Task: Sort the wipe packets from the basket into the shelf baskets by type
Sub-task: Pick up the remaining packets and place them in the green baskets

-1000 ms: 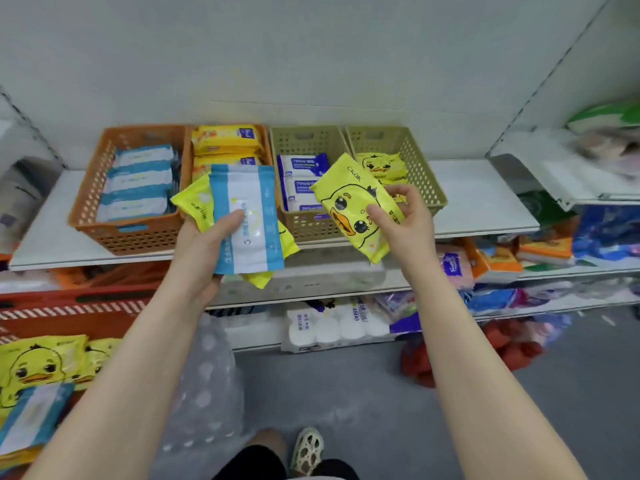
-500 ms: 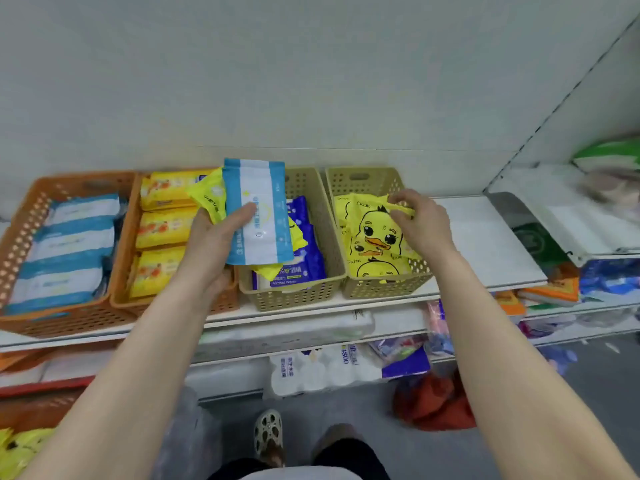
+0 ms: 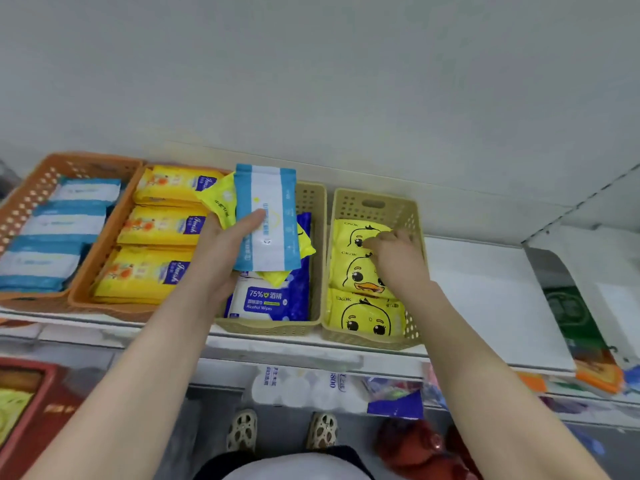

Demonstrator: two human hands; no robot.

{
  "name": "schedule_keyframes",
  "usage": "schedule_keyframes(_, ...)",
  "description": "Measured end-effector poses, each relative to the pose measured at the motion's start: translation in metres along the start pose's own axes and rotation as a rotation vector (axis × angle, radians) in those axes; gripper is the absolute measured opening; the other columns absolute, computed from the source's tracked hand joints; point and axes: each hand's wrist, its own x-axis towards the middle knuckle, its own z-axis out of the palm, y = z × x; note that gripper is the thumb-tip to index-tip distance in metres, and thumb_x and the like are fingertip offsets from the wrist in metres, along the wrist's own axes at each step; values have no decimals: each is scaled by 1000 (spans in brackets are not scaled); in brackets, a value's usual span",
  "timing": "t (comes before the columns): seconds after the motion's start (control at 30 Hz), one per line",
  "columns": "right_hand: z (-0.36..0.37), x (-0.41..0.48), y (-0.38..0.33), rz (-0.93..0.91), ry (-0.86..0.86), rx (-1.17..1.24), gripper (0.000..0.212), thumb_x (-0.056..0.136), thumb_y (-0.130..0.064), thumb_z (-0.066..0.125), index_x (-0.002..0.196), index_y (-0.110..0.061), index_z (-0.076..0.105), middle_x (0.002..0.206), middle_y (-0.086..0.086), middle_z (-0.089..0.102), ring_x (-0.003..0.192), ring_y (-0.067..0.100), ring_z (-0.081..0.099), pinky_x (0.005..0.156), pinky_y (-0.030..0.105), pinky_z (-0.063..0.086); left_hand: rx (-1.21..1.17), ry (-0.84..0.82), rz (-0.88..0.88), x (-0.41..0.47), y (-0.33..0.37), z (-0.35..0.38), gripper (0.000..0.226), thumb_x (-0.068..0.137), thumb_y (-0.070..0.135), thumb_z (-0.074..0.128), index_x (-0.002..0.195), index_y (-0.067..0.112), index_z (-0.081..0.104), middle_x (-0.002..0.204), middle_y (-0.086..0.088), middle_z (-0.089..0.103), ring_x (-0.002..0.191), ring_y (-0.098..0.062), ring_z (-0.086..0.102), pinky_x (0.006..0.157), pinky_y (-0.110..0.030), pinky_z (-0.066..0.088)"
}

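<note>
Along the shelf (image 3: 491,306) — duck packets (image 3: 360,282) filling the right beige basket (image 3: 374,202) under loosely curled right fingers (image 3: 388,239), left fingers (image 3: 252,218) gripping blue-white packet (image 3: 266,216).

Upright blue-and-white striped wipe packet (image 3: 266,216) fronting a yellow packet (image 3: 221,204); three yellow duck-print packets (image 3: 363,268) lying overlapped inside the rightmost beige perforated plastic basket (image 3: 374,202).

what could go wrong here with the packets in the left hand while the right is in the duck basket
1. The left hand pinches two different packets together, a blue-and-white packet over a yellow packet; the hidden yellow one could slip out, or both could get dropped into one basket and mix types.
2. They hang over the alcohol wipes basket, which matches neither packet.
3. The right hand presses on the duck packets; pulling back may drag one out.
</note>
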Motion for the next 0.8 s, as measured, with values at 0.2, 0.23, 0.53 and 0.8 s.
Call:
schedule_keyframes(0.2, 10, -24, -17, 64, -257, 81, 56, 96, -35, 57, 147, -25, 36, 147, 19, 35, 138, 42, 27, 104, 46, 39, -9, -6, 23, -4, -4, 19, 32, 89, 19, 70, 106, 29, 45, 110, 0, 71, 96, -21, 71, 80, -42, 59)
schedule_keyframes(0.23, 16, -22, -18, 55, -325, 90, 58, 98, -29, 54, 150, -25, 30, 154, 22, 24, 143, 44, 18, 110, 48, 34, -9, -20, 27, -4, -4, 20, 32, 89, 19, 70, 111, 29, 49, 113, -1, 72, 97, -22, 72, 82, -44, 59)
schedule_keyframes(0.53, -17, -20, -4, 59, -99, 634, 41, 101, -23, 48, 141, -19, 49, 134, 12, 58, 120, 29, 55, 99, 33, 42, 34, -209, 28, -1, -15, 28, 38, 92, 20, 66, 127, 29, 55, 117, 1, 72, 102, -20, 71, 84, -42, 59)
schedule_keyframes(0.8, -79, -18, -37, -54, -34, 1360, 24, 98, -19, 57, 117, -29, 68, 98, -10, 73, 86, 1, 65, 73, 19, 51, 85, -411, -63, -4, -19, 45, 49, 95, 16, 60, 140, 21, 41, 125, -1, 68, 106, -19, 70, 79, -37, 60)
